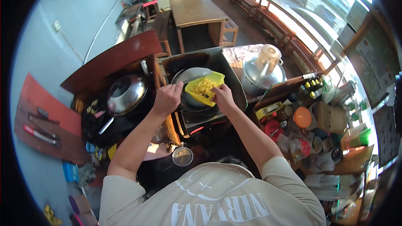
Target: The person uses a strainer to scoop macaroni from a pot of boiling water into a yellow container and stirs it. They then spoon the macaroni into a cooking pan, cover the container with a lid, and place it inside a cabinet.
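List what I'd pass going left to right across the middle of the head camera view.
red board → domed metal lid → left hand → yellow container → steel pot → orange lid

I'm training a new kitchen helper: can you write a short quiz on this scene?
1. True or false: the yellow container is empty.
2. Which hand touches the yellow pieces in it? A) left hand B) right hand C) neither
3. Fill in: the container is held over a round ____ on the stove.
Key: 1 false; 2 B; 3 pan.
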`<action>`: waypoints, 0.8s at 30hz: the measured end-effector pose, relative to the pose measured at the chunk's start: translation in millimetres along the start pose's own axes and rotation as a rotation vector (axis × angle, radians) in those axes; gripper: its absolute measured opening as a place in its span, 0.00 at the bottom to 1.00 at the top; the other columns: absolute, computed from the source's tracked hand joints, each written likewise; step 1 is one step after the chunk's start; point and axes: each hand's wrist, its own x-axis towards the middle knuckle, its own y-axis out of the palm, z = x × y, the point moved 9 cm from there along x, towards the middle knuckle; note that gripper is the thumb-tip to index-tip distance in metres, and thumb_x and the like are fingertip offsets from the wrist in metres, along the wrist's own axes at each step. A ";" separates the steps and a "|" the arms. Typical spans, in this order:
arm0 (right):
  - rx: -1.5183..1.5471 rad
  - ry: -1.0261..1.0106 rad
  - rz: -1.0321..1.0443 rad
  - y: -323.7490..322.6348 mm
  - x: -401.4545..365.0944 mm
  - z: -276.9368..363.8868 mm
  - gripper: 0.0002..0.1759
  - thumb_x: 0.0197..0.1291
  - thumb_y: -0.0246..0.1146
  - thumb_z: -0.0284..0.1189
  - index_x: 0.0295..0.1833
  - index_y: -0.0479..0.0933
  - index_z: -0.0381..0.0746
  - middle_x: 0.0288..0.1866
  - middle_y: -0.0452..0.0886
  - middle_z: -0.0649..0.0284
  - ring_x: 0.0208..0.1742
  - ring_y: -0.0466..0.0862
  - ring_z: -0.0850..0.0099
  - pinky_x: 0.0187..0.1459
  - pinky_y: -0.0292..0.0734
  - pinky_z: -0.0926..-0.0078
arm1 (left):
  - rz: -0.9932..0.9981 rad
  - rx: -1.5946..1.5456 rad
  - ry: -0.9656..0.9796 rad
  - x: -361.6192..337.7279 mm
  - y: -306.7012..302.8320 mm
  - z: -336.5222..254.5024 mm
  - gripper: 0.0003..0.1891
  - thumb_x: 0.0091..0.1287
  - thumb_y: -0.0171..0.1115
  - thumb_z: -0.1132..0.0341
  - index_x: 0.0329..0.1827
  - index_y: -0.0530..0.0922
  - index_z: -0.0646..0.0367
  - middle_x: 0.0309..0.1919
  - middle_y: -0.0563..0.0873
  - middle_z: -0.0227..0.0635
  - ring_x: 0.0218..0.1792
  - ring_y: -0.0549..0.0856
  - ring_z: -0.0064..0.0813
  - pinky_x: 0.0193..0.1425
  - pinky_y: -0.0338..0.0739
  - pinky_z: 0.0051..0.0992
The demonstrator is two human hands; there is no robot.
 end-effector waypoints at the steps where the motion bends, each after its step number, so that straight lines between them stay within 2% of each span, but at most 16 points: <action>1: -0.017 0.006 0.037 6.2 -3.3 0.1 0.10 0.57 0.65 0.25 0.36 0.68 0.37 0.27 0.72 0.65 0.23 0.76 0.75 0.25 0.79 0.76 | -0.003 0.026 -0.032 -5.7 -5.6 2.8 0.11 0.60 0.58 0.74 0.45 0.79 0.66 0.22 0.80 0.38 0.25 0.83 0.37 0.29 0.78 0.33; 4: 0.097 0.035 0.095 25.3 -15.6 2.6 0.07 0.58 0.62 0.23 0.39 0.70 0.36 0.30 0.72 0.64 0.24 0.74 0.76 0.27 0.77 0.75 | -0.228 -0.133 -0.533 -38.5 -43.7 51.1 0.05 0.67 0.56 0.72 0.40 0.80 0.61 0.22 0.81 0.47 0.27 0.83 0.50 0.30 0.75 0.43; 5: 0.124 0.041 0.114 32.2 -20.0 3.4 0.07 0.58 0.62 0.23 0.39 0.70 0.37 0.30 0.72 0.64 0.24 0.74 0.75 0.27 0.77 0.75 | -0.326 -0.115 -0.666 -56.0 -59.4 63.9 0.08 0.68 0.56 0.70 0.32 0.80 0.64 0.19 0.81 0.45 0.23 0.83 0.48 0.28 0.74 0.40; 7: 0.168 0.056 0.163 44.3 -27.2 -0.9 0.07 0.57 0.61 0.22 0.40 0.71 0.38 0.30 0.71 0.63 0.24 0.74 0.74 0.28 0.75 0.74 | -0.368 -0.314 -1.013 -115.9 -72.4 95.3 0.12 0.66 0.57 0.70 0.25 0.79 0.65 0.16 0.81 0.41 0.19 0.82 0.38 0.26 0.73 0.35; 8: 0.227 0.031 0.224 50.8 -26.9 -4.6 0.07 0.58 0.61 0.22 0.40 0.71 0.39 0.30 0.71 0.64 0.24 0.75 0.72 0.28 0.75 0.73 | -0.517 -0.460 -1.243 -159.6 -73.4 106.5 0.16 0.66 0.58 0.69 0.19 0.78 0.66 0.11 0.78 0.34 0.16 0.79 0.25 0.22 0.69 0.30; 9: 0.270 0.035 0.267 56.2 -32.1 -7.5 0.07 0.59 0.61 0.22 0.41 0.71 0.40 0.32 0.74 0.64 0.28 0.77 0.72 0.29 0.76 0.72 | -0.613 -0.771 -1.433 -204.7 -71.5 110.2 0.14 0.68 0.59 0.68 0.23 0.79 0.64 0.14 0.76 0.29 0.15 0.73 0.17 0.19 0.63 0.25; 11: 0.361 0.029 0.331 64.6 -33.5 -21.4 0.06 0.62 0.61 0.23 0.42 0.71 0.40 0.38 0.76 0.64 0.38 0.80 0.71 0.32 0.78 0.73 | -0.960 -1.079 -1.527 -270.5 -107.4 94.6 0.11 0.69 0.58 0.69 0.27 0.80 0.63 0.17 0.75 0.28 0.14 0.67 0.14 0.17 0.58 0.19; 12: 0.330 0.087 0.346 71.6 -51.1 -18.0 0.05 0.62 0.61 0.23 0.42 0.72 0.40 0.39 0.77 0.64 0.38 0.80 0.71 0.33 0.78 0.73 | -1.085 -1.067 -1.543 -308.4 -130.6 85.6 0.08 0.70 0.59 0.69 0.32 0.80 0.63 0.20 0.75 0.28 0.14 0.65 0.13 0.18 0.58 0.17; 15: 0.309 0.123 0.441 73.4 -54.8 -32.6 0.03 0.62 0.60 0.23 0.41 0.74 0.41 0.40 0.78 0.63 0.37 0.79 0.72 0.33 0.74 0.74 | -1.313 -0.819 -1.632 -439.0 -200.4 49.2 0.08 0.69 0.59 0.69 0.32 0.80 0.62 0.20 0.75 0.28 0.15 0.67 0.14 0.18 0.59 0.18; 17: 0.288 0.160 0.456 77.7 -62.7 -32.5 0.04 0.62 0.60 0.21 0.42 0.76 0.36 0.39 0.83 0.60 0.35 0.82 0.71 0.30 0.74 0.79 | -1.450 -0.694 -1.720 -533.7 -234.2 21.5 0.06 0.68 0.59 0.70 0.33 0.80 0.61 0.21 0.76 0.28 0.17 0.69 0.15 0.18 0.61 0.18; 18: 0.275 0.149 0.459 81.8 -67.7 -30.6 0.04 0.62 0.60 0.21 0.42 0.76 0.35 0.41 0.83 0.60 0.36 0.82 0.71 0.30 0.74 0.79 | -1.466 -0.533 -1.798 -582.1 -251.4 7.3 0.07 0.69 0.58 0.70 0.32 0.81 0.61 0.21 0.78 0.29 0.17 0.72 0.16 0.18 0.63 0.19; 19: 0.262 0.136 0.458 83.0 -70.3 -30.1 0.04 0.62 0.60 0.22 0.43 0.76 0.35 0.42 0.83 0.60 0.36 0.82 0.72 0.30 0.73 0.79 | -1.394 -0.295 -1.891 -632.3 -267.7 -7.3 0.09 0.69 0.57 0.70 0.33 0.82 0.62 0.21 0.80 0.30 0.17 0.74 0.17 0.18 0.65 0.19; 20: 0.162 0.086 0.458 84.0 -69.0 -27.7 0.06 0.63 0.60 0.22 0.44 0.76 0.35 0.43 0.83 0.60 0.37 0.82 0.72 0.30 0.73 0.79 | -1.252 0.013 -1.950 -669.5 -289.2 -24.8 0.10 0.70 0.56 0.70 0.33 0.83 0.65 0.21 0.82 0.30 0.18 0.77 0.19 0.20 0.70 0.23; 21: 0.060 0.035 0.455 84.6 -67.2 -25.6 0.07 0.63 0.61 0.22 0.46 0.75 0.35 0.44 0.83 0.60 0.38 0.83 0.72 0.29 0.73 0.80 | -0.943 0.426 -1.918 -690.9 -316.1 -40.1 0.10 0.68 0.57 0.69 0.36 0.83 0.65 0.24 0.86 0.38 0.22 0.84 0.32 0.28 0.77 0.33; 23: -0.049 -0.016 0.441 94.2 -71.4 -19.6 0.09 0.63 0.61 0.22 0.48 0.75 0.35 0.46 0.83 0.60 0.39 0.83 0.72 0.29 0.73 0.80 | -0.468 0.847 -1.880 -718.3 -344.8 -54.4 0.09 0.66 0.57 0.68 0.37 0.84 0.62 0.28 0.87 0.48 0.31 0.87 0.49 0.40 0.80 0.43; 24: -0.058 -0.017 0.434 104.1 -78.9 -15.1 0.10 0.63 0.61 0.22 0.49 0.75 0.35 0.46 0.83 0.60 0.40 0.83 0.72 0.29 0.73 0.80 | -0.478 0.855 -1.896 -732.0 -355.0 -55.3 0.09 0.66 0.57 0.68 0.37 0.84 0.62 0.28 0.87 0.48 0.31 0.87 0.49 0.40 0.80 0.43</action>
